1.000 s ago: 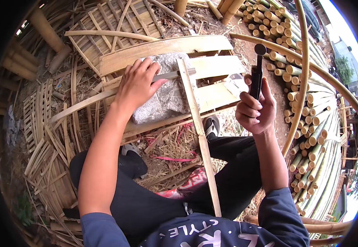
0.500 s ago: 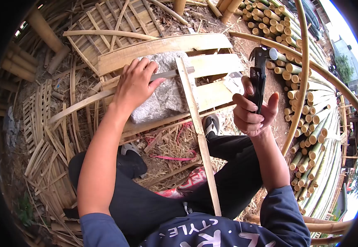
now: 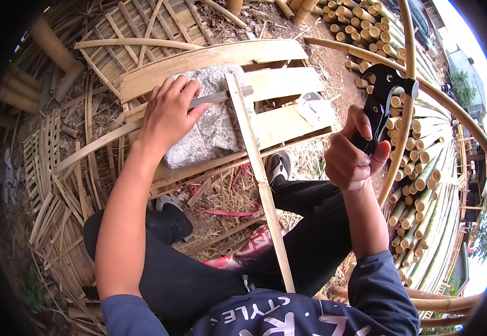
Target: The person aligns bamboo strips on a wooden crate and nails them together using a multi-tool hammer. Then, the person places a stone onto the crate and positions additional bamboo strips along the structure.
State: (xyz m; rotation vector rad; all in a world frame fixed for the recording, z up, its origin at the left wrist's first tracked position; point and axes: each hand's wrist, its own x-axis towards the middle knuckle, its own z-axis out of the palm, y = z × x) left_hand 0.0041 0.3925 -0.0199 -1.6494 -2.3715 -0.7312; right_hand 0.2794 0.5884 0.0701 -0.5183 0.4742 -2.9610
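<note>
The right hand (image 3: 355, 159), gripping the black hammer (image 3: 373, 115), is turning its head outward, while the left hand (image 3: 168, 112) is holding the strip (image 3: 215, 98) on the stone (image 3: 210, 134).

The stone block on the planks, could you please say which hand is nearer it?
Left: the left hand is over the stone block, holding a strip; the right hand is raised off to the block's right, with a hammer.

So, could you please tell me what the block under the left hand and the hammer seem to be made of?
The block looks like rough, unpolished stone, given its grainy, pitted grey surface, though concrete is possible. The hammer seems metal-headed, with a smooth black finish and a shiny striking face.
</note>
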